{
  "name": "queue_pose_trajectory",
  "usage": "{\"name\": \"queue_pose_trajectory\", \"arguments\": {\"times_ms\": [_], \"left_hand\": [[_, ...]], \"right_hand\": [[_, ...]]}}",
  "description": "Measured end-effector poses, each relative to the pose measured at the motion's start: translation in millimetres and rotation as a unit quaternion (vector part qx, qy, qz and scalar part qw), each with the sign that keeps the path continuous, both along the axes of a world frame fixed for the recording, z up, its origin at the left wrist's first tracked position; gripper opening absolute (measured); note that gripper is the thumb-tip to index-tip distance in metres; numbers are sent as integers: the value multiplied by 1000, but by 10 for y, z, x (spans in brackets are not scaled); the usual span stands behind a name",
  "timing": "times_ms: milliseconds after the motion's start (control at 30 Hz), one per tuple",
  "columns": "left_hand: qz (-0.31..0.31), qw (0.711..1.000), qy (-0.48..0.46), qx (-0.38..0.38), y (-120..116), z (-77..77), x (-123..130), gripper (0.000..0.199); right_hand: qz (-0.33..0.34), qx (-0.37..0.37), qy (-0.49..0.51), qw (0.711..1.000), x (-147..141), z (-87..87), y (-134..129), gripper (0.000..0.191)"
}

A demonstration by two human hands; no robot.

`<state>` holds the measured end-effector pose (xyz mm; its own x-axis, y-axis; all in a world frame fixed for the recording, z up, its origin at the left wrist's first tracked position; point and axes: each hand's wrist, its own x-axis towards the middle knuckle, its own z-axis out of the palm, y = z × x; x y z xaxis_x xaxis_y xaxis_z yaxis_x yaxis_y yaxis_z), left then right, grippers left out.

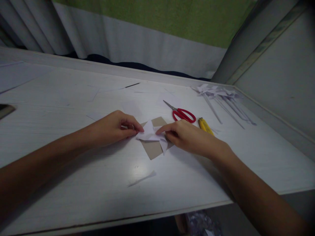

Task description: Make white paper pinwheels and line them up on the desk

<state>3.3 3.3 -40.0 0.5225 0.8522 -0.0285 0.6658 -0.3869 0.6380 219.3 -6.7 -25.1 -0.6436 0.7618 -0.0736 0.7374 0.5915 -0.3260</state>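
Note:
A white paper pinwheel (150, 132) with folded blades lies over a grey-brown piece of cardboard (152, 151) on the white table. My left hand (117, 128) has its thumb and index finger closed on the pinwheel's left blade. From the other side, my right hand (183, 133) presses its index finger onto the pinwheel near the centre, its other fingers curled. Just beyond the right hand lie scissors (183, 114) with red handles, their blades pointing away to the left. A yellow tool (205, 126) lies to the right, partly hidden by my right wrist.
Several white paper pinwheels on sticks (219, 93) are piled at the back right, near the side wall. A thin black stick (132, 85) lies toward the back. A paper scrap (142, 179) lies near the front, paper sheets (19, 73) and a dark flat object (6, 110) at left.

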Motion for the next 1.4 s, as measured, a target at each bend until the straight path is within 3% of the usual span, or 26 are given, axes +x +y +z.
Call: {"name": "queue_pose_trajectory", "arguments": {"times_ms": [167,500,667,1033,1400], "left_hand": [[-27,999,-34,-11,1,-54,-16,24],[-8,999,-40,-23,35,-51,27,22],[9,999,-39,12,13,-57,85,22],[5,985,-35,170,-153,-132,297,19],[26,987,-45,155,-194,-112,252,22]], "right_hand": [[-1,-4,2,1000,-6,-2,-1,34],[-5,-1,-5,1000,-10,12,-11,33],[2,2,3,1000,-6,5,-5,33],[-1,2,3,1000,-8,-5,-5,31],[2,-2,2,1000,-8,-15,12,31]]}}
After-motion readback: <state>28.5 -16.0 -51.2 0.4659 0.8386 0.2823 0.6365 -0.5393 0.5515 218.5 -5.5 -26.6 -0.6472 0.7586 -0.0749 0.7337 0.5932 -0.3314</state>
